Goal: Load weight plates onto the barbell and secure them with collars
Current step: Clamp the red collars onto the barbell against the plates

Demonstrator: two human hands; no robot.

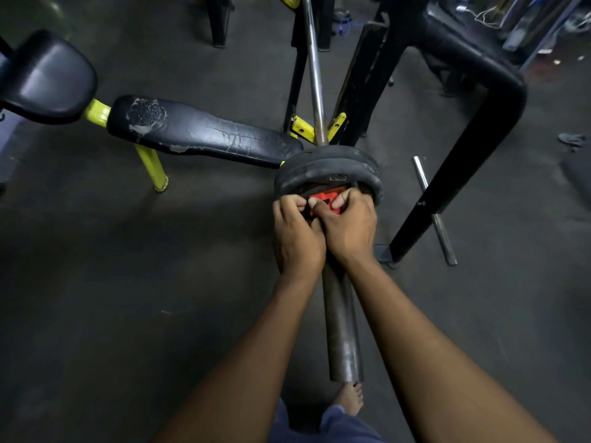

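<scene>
Both hands, left hand (295, 233) and right hand (347, 225), have fingers clamped on the red collar (326, 203), mostly hiding it, against the weight plates (323, 169) on the barbell sleeve (342, 327).

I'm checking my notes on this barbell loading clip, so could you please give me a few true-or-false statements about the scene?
1. Both hands, left hand and right hand, are on the red collar. True.
2. The barbell sleeve carries no plates. False: black plates sit on it, beyond the collar.
3. The bench has torn padding. True.
4. The bench legs are red. False: they are yellow.
5. A loose metal bar lies on the floor. True.
</scene>
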